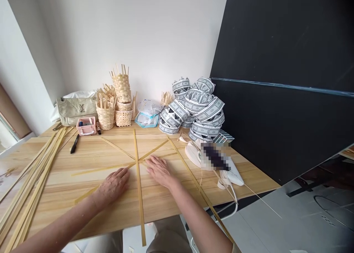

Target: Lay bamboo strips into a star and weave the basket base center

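Several flat bamboo strips cross like a star on the table, with a long upright strip on top that overhangs the front edge. My left hand lies left of the crossing, palm down over a diagonal strip, fingers stretched toward the middle. Just right of the crossing, my right hand rests flat with its fingers extended over the strips. Both thumbs are largely hidden. Another long strip slants past my right hand and runs under my right forearm.
Loose bamboo strips lie bundled at left, near a black marker and pink basket. Woven baskets, a handbag and patterned bands line the back. A white corded device sits right, beside a black panel.
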{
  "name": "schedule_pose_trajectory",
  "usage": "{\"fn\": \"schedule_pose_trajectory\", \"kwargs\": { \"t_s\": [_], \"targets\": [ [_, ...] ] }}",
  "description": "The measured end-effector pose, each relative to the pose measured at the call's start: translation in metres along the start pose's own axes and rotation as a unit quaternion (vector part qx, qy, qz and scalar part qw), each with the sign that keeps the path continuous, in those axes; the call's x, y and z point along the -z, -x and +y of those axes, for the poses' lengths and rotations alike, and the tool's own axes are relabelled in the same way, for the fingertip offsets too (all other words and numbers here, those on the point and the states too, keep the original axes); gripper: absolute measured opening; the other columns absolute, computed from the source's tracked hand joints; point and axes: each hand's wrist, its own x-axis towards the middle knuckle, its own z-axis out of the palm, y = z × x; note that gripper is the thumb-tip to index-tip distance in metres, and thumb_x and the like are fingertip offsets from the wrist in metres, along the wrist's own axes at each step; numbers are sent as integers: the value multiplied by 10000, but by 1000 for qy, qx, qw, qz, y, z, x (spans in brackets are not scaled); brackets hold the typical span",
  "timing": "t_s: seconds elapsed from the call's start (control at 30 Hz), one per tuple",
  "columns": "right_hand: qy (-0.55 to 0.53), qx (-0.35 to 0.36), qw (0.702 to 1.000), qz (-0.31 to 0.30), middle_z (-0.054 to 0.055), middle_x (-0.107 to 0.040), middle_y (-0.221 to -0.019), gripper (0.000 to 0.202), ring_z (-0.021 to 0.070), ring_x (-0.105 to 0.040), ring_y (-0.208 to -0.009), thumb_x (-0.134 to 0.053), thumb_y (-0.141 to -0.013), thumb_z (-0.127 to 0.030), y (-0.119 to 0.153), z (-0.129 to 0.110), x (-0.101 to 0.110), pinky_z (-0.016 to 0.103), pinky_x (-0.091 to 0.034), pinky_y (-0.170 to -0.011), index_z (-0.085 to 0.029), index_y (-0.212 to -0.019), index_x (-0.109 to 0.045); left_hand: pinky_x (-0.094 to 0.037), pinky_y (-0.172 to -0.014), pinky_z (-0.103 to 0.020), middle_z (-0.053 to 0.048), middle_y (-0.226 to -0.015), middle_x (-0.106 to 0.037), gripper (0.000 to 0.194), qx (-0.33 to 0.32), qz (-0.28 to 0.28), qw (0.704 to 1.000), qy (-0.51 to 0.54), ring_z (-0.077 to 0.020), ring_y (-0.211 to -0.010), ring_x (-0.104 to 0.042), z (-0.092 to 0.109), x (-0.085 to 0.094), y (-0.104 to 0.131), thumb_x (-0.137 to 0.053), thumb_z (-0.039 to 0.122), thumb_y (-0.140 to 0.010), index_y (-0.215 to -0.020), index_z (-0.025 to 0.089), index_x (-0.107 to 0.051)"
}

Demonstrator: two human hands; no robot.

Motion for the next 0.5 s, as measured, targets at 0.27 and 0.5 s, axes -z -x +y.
{"fn": "schedule_pose_trajectory", "kwargs": {
  "t_s": [0.27, 0.5],
  "targets": [
    [29, -60, 998, 5, 79, -332, -1362, 433, 214, -238, -1246, -267, -878, -416, 8, -14, -2, 511, -128, -977, -272, -1274, -365, -410, -902, -377, -106, -1207, -512, 260, 11, -7, 1000, 8, -231, -1131, -448, 10, 6, 0, -454, 184, -793, -1040, 173, -533],
    [36, -80, 996, 31, 90, -386, -1317, 423, 242, -283, -1204, -282, -874, -423, 6, -23, -7, 548, -150, -955, -252, -1244, -397, -428, -880, -366, -104, -1167, -530, 227, 11, -4, 1000, -4, -232, -1110, -461, 13, 9, 0, -474, 158, -783, -1001, 170, -537]
  ]
}}
